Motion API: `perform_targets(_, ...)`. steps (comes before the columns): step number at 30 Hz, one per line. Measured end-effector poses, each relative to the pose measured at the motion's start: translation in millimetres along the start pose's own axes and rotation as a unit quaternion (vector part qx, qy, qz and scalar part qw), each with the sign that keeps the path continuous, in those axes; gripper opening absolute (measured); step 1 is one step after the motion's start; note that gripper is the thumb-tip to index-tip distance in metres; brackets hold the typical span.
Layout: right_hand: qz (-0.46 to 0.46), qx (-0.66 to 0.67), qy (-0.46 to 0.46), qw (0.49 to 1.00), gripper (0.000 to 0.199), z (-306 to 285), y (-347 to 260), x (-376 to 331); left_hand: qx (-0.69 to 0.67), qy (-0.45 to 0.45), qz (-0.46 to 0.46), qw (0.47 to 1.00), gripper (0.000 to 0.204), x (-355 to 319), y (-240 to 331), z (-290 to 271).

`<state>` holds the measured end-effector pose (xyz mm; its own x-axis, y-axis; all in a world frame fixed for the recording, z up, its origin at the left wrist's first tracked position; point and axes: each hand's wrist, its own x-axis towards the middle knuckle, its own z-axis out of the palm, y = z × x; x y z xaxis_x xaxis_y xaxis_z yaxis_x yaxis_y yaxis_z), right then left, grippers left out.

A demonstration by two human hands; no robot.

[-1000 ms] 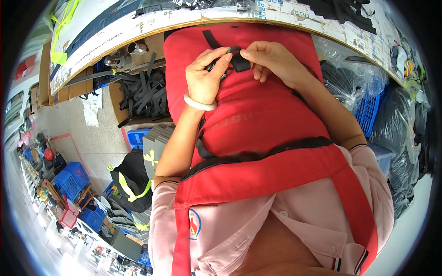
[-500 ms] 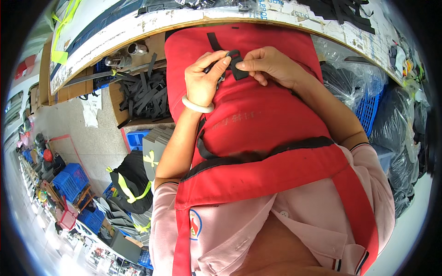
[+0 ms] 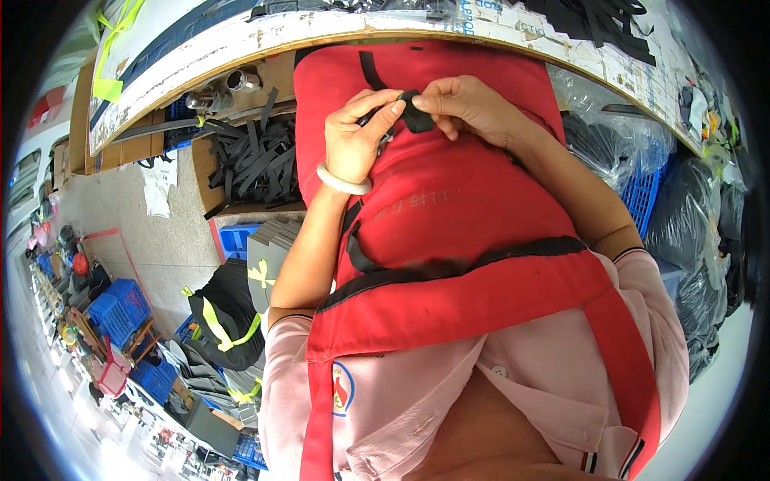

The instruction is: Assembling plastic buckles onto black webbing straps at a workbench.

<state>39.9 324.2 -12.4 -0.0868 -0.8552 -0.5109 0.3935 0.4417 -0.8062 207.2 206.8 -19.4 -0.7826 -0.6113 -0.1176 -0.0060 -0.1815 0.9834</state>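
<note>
Over the red apron (image 3: 449,176) on my lap, both hands meet at a short black webbing strap (image 3: 417,120). My left hand (image 3: 359,132), with a white bangle at the wrist, pinches the strap's left end between thumb and fingers. A small dark item with a metallic glint shows under the left palm; its kind I cannot make out. My right hand (image 3: 464,106) pinches the upper right part of the strap with thumb and forefinger. The strap is curled, its lower part hanging rounded between the hands.
A worn white worktable (image 3: 321,30) edge runs just beyond my hands, with black strips (image 3: 605,28) on its far right. At the left, a carton holds many black strips (image 3: 253,164). Bagged dark goods (image 3: 682,216) and a blue crate (image 3: 644,196) stand at the right.
The strap hung flat with its slotted end showing; now it is bent and curled. My right hand has shifted slightly up and left, its fingertips nearer the left thumb.
</note>
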Motion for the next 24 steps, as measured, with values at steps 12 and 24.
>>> perform_targets(12,-0.058,-0.072,-0.039,0.995,0.019,-7.4,-10.0,46.5,0.001,0.066,-0.098,0.993,0.014,-61.6,54.9,-55.0)
perform_targets(24,-0.225,-0.325,-0.138,0.908,0.02,74.3,-26.1,23.7,-0.181,0.139,-0.132,0.964,0.04,-71.8,26.5,-74.4)
